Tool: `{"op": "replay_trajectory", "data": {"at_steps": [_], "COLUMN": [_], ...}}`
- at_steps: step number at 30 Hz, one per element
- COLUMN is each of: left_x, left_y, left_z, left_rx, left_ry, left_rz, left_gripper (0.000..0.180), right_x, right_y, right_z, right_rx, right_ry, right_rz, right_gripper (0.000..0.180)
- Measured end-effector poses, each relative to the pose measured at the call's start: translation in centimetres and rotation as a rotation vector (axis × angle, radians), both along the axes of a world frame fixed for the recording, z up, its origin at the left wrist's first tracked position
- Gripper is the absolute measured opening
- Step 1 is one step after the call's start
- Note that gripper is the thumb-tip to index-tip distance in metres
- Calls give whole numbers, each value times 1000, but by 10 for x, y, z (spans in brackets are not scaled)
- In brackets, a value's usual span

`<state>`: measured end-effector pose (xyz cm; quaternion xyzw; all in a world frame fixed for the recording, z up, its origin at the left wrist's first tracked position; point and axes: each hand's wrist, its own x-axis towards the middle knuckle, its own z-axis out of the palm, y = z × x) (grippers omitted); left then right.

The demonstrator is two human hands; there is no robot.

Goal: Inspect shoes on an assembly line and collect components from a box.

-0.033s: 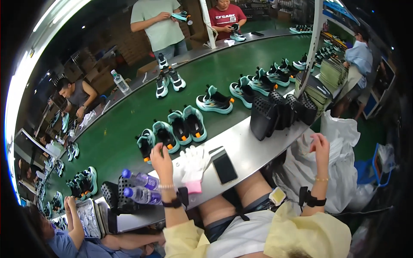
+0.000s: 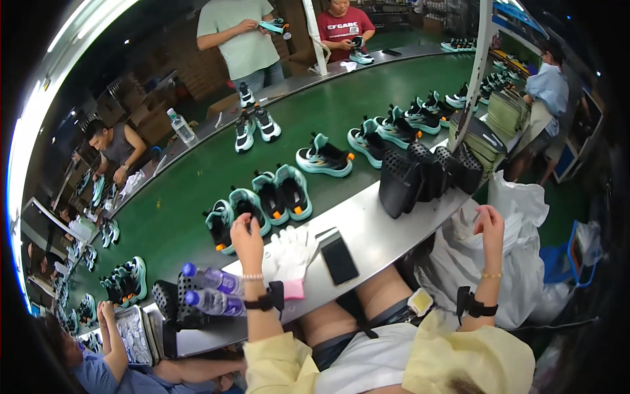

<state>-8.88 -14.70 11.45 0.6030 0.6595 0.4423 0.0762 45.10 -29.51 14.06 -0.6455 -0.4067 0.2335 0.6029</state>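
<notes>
My left hand hovers at the near edge of the green belt, its fingers loosely bent and apart, with nothing visible in them. Just beyond it stands a row of teal and black sneakers with orange heel tabs; it overlaps the nearest ones in view, and I cannot tell whether it touches them. To the right, my right hand is raised in front of a large white plastic bag, fingers half curled and holding nothing I can see. White gloves and a phone lie on the metal ledge between my hands.
Two purple-capped bottles and a pink item are near my left forearm. Black perforated holders stand on the ledge's right. More sneakers line the green belt. A co-worker sits at left; others stand across.
My left hand has shifted very slightly forward against the sneakers. My right hand is almost still, and the whole view has tilted a little.
</notes>
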Motion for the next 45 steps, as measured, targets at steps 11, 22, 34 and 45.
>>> {"op": "replay_trajectory", "data": {"at_steps": [11, 22, 34, 45], "left_x": [30, 127, 4, -25], "left_y": [135, 143, 164, 207], "left_z": [-67, -67, -75, -102], "left_rx": [-355, -321, -162, -411], "left_ry": [635, 477, -250, -312], "left_rz": [-62, 114, 91, -42], "left_gripper": [37, 28, 76, 54], "right_x": [-18, -69, -118, -376], "right_y": [131, 194, 169, 336], "right_z": [66, 64, 141, 19], "right_rx": [-29, -265, -176, -222], "right_ry": [-621, -1303, -1163, -1217], "right_rz": [137, 424, 238, 911], "right_gripper": [30, 46, 53, 44]}}
